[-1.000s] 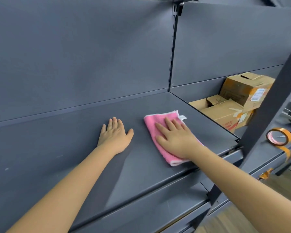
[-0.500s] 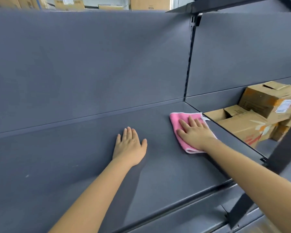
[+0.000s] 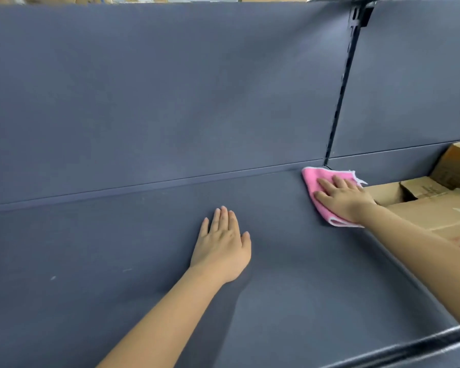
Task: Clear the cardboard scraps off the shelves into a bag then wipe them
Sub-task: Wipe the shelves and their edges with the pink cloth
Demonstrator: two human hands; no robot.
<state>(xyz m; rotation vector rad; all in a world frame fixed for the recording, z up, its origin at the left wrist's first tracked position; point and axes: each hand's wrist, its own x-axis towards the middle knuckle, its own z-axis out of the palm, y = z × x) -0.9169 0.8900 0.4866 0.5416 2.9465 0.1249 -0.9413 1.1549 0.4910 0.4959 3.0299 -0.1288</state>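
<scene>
The pink cloth [image 3: 313, 178] lies in the far right corner of the shelf [image 3: 117, 261], touching the back panel [image 3: 170, 102], its long side running front to back. The right hand [image 3: 343, 199] presses it flat, fingers straight. The left hand [image 3: 222, 248] rests spread on bare shelf, to its left and nearer the front. The next stroke, I'd judge, goes left.

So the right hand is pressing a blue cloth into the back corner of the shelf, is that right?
No, the cloth is pink, not blue. The head view shows the right hand pressing it into the back corner of the shelf.
</scene>
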